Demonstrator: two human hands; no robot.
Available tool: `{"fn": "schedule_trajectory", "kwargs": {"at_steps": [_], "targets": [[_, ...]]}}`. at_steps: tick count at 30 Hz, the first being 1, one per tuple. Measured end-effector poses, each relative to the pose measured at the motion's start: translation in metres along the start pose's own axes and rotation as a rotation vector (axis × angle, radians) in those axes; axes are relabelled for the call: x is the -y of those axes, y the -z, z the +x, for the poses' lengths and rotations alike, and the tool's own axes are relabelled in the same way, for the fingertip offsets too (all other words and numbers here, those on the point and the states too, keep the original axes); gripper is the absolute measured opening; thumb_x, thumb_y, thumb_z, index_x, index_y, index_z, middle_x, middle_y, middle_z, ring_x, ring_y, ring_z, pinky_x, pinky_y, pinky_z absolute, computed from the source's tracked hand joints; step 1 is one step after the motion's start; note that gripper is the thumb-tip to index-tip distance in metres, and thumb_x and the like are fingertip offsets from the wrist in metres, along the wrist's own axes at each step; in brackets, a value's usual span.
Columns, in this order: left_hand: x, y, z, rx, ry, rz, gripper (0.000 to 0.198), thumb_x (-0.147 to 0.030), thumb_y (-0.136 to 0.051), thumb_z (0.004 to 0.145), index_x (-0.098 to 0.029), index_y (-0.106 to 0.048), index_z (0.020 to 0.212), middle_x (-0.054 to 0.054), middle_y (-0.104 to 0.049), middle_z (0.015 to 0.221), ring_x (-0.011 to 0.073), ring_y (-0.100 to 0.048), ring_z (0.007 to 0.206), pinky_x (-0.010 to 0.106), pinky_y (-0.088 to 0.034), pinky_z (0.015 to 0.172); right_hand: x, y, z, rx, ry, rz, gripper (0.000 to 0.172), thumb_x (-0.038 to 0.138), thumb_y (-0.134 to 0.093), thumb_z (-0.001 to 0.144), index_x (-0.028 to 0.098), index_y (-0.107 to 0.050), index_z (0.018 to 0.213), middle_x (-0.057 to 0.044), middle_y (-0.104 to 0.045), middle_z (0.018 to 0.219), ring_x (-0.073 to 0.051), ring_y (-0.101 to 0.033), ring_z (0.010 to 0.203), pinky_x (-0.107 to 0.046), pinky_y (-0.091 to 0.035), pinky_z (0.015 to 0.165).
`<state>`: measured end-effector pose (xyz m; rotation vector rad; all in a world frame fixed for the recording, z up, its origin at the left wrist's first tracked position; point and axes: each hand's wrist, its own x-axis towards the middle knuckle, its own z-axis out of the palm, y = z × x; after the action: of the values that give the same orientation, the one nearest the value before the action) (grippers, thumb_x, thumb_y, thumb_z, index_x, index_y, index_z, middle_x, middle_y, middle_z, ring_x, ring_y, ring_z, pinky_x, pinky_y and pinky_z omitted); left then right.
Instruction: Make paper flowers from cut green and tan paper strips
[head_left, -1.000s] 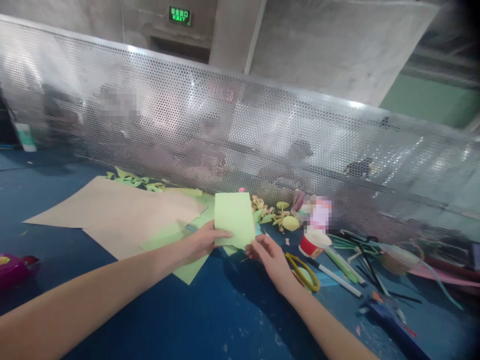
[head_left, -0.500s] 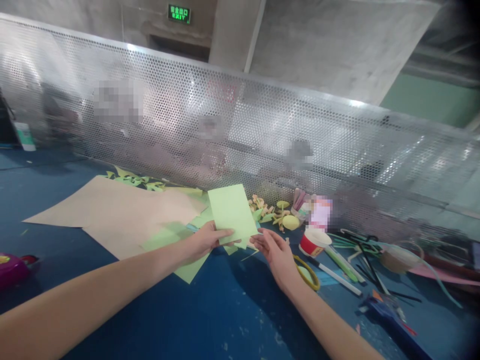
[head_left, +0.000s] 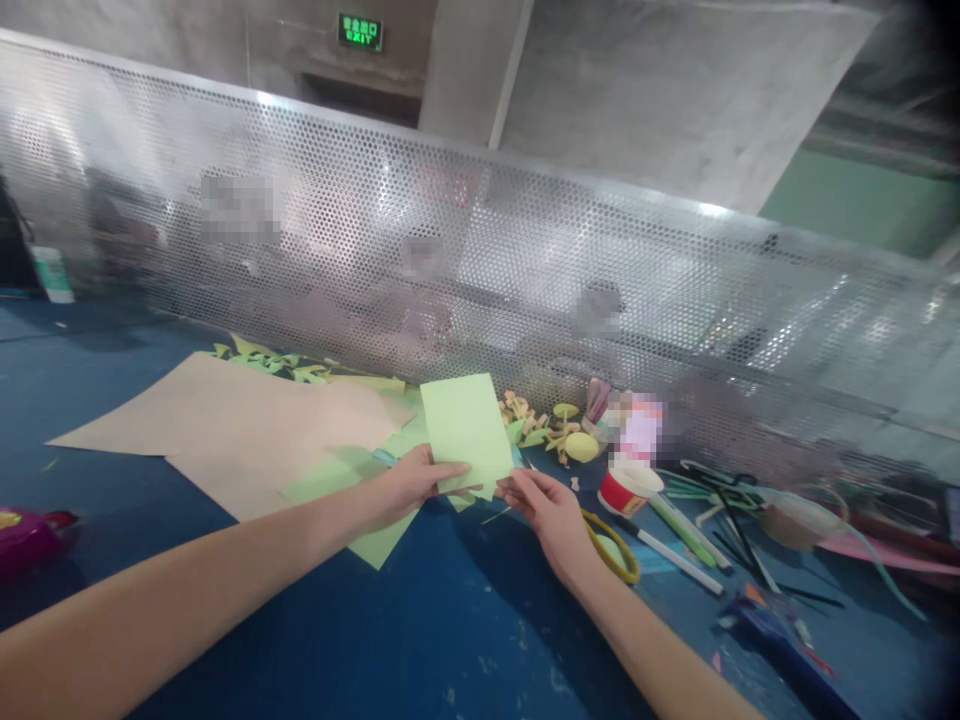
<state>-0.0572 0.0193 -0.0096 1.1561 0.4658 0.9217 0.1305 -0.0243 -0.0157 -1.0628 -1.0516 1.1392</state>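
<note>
A light green sheet of paper (head_left: 466, 428) is held up above the table, tilted toward me. My left hand (head_left: 414, 485) grips its lower left edge, thumb on the front and fingers behind. At the lower right corner, my right hand (head_left: 546, 508) has its thumb and fingertips closed on the paper. Beneath lie more green sheets (head_left: 381, 540) and large beige sheets (head_left: 247, 425). A yellow loop (head_left: 628, 568), perhaps a scissors handle, sits beside my right wrist, partly hidden by it.
A perforated metal screen (head_left: 495, 260) runs behind the blue table (head_left: 450, 640). Green paper cuttings (head_left: 300, 370) lie along it. To the right are a red-and-white paper cup (head_left: 630, 490), pens (head_left: 682, 560) and a blue tool (head_left: 787, 640). A magenta object (head_left: 34, 540) is at far left.
My right hand's fingers have come in from just beside the sheet and closed on its lower right corner. The left hand keeps its grip; the sheet has hardly shifted.
</note>
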Motion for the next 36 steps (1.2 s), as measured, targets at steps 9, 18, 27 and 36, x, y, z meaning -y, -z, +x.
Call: {"fn": "schedule_trajectory", "kwargs": {"at_steps": [9, 18, 27, 36], "targets": [[0.0042, 0.0016, 0.0027, -0.071, 0.03, 0.032, 0.043, -0.023, -0.072, 0.063, -0.012, -0.063, 0.103, 0.017, -0.06, 0.112, 0.0289, -0.06, 0.095, 0.041, -0.047, 0.084, 0.0003, -0.0001, -0.0013, -0.006, 0.074, -0.17, 0.03, 0.045, -0.064, 0.068, 0.016, -0.065, 0.076, -0.005, -0.069, 0.071, -0.022, -0.064, 0.068, -0.036, -0.05, 0.07], [0.0038, 0.0024, 0.0007, -0.081, 0.013, 0.036, 0.045, -0.024, -0.071, 0.064, -0.01, -0.061, 0.106, 0.018, -0.057, 0.115, 0.0296, -0.058, 0.099, 0.04, -0.046, 0.085, -0.0006, 0.0009, -0.0016, 0.012, 0.079, -0.191, 0.028, 0.043, -0.061, 0.07, 0.017, -0.064, 0.079, -0.006, -0.069, 0.073, -0.023, -0.064, 0.07, -0.037, -0.051, 0.07], [0.003, 0.0016, 0.0003, -0.073, 0.012, 0.038, 0.043, -0.023, -0.069, 0.066, -0.011, -0.06, 0.106, 0.017, -0.058, 0.114, 0.0288, -0.058, 0.099, 0.04, -0.045, 0.087, 0.0012, -0.0001, -0.002, 0.021, 0.095, -0.202, 0.027, 0.044, -0.061, 0.071, 0.017, -0.064, 0.077, -0.005, -0.069, 0.072, -0.022, -0.063, 0.068, -0.036, -0.05, 0.069], [0.0032, 0.0016, -0.0003, -0.063, 0.008, 0.042, 0.041, -0.024, -0.069, 0.066, -0.01, -0.062, 0.104, 0.018, -0.058, 0.113, 0.0292, -0.059, 0.097, 0.039, -0.046, 0.084, 0.0034, -0.0014, -0.0022, 0.002, 0.101, -0.243, 0.03, 0.046, -0.064, 0.067, 0.016, -0.064, 0.075, -0.005, -0.068, 0.067, -0.021, -0.062, 0.062, -0.035, -0.05, 0.066]]}}
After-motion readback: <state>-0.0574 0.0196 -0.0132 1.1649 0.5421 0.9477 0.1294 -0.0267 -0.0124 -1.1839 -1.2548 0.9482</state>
